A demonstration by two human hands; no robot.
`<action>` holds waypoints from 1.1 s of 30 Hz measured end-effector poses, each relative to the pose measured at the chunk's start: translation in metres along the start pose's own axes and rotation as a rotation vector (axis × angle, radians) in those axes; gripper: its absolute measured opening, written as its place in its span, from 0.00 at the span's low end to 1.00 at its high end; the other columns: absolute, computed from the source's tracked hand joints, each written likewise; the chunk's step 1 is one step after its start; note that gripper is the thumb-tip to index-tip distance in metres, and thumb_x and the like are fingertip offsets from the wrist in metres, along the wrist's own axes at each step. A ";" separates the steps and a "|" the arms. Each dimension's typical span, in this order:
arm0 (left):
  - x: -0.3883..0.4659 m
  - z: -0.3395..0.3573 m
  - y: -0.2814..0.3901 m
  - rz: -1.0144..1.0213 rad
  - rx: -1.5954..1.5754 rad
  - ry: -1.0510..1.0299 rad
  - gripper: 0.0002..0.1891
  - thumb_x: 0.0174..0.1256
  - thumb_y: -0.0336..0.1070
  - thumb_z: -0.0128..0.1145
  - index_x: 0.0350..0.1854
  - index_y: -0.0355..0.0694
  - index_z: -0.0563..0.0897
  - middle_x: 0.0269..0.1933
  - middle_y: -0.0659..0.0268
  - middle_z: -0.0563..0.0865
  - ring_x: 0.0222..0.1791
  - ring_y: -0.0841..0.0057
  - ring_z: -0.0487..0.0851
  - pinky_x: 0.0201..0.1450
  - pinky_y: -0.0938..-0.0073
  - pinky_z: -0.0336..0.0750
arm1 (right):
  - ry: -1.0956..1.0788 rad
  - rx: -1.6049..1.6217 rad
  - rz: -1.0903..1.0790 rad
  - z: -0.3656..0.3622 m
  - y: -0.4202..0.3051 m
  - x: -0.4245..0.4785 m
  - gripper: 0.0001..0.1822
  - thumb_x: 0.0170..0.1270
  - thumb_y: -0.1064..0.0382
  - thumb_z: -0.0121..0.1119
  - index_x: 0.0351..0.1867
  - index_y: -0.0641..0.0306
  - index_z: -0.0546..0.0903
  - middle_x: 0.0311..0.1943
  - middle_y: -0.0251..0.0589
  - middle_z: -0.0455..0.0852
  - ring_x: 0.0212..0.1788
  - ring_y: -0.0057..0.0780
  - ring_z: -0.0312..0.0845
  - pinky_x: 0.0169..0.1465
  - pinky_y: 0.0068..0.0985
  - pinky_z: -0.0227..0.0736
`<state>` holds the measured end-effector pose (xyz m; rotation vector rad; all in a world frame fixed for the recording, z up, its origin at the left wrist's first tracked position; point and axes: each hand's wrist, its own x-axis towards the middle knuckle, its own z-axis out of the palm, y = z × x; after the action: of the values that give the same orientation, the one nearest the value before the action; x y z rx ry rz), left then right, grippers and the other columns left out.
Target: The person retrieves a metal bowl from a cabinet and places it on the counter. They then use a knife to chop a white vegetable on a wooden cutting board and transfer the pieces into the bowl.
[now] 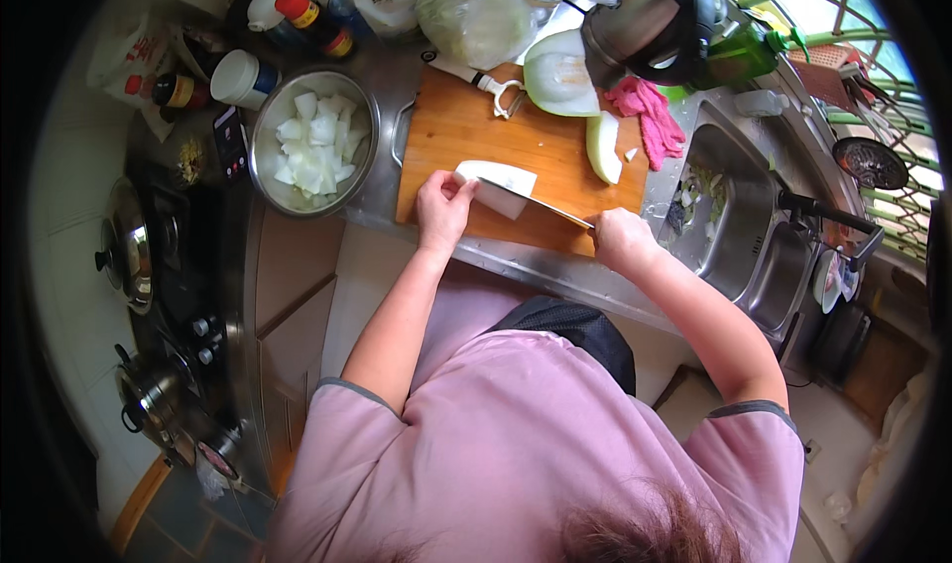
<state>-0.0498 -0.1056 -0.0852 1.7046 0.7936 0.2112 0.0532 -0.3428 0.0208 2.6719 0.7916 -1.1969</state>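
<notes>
My right hand (623, 237) is closed on the handle of a kitchen knife (554, 209). The blade slants left across a peeled white piece of melon (500, 183), apparently winter melon, near the front edge of the wooden cutting board (461, 135). At the piece's left end, my left hand (445, 204) holds it with thumb and fingers, close to the knife's tip. Cut white pieces (318, 142) fill part of a steel bowl (260, 169) left of the board. A vegetable peeler (494, 90), a large melon chunk (554, 72) and a green-rinded slice (602, 146) lie on the board's far side.
Right of the board are a pink cloth (651, 120) and a steel sink (736, 213) with scraps. An electric kettle (632, 27) and a green bottle (744, 53) stand behind. Sauce bottles (316, 20) and a phone (229, 142) are near the bowl; a gas stove (167, 265) is far left.
</notes>
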 end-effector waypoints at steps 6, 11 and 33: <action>0.018 -0.004 -0.015 -0.011 0.001 -0.066 0.15 0.56 0.33 0.73 0.41 0.33 0.83 0.28 0.63 0.86 0.28 0.76 0.84 0.35 0.72 0.78 | -0.010 -0.012 -0.002 -0.001 0.003 0.003 0.09 0.57 0.68 0.59 0.38 0.59 0.88 0.35 0.50 0.89 0.42 0.48 0.87 0.47 0.40 0.83; 0.017 -0.007 -0.006 -0.066 -0.090 -0.150 0.23 0.56 0.35 0.71 0.53 0.34 0.81 0.29 0.62 0.85 0.28 0.76 0.83 0.35 0.73 0.78 | 0.322 0.194 -0.218 0.010 0.040 -0.017 0.11 0.64 0.61 0.62 0.46 0.56 0.88 0.34 0.53 0.88 0.38 0.51 0.86 0.44 0.41 0.81; -0.025 0.022 0.042 0.774 0.708 -0.213 0.20 0.50 0.31 0.65 0.49 0.43 0.80 0.55 0.59 0.79 0.52 0.56 0.76 0.42 0.59 0.82 | 0.588 0.277 -0.014 0.041 -0.036 -0.047 0.17 0.64 0.65 0.56 0.55 0.58 0.77 0.32 0.50 0.86 0.31 0.52 0.85 0.36 0.45 0.80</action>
<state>-0.0405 -0.1415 -0.0463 2.6049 -0.0157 0.2843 -0.0184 -0.3434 0.0305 3.3097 0.7467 -0.5389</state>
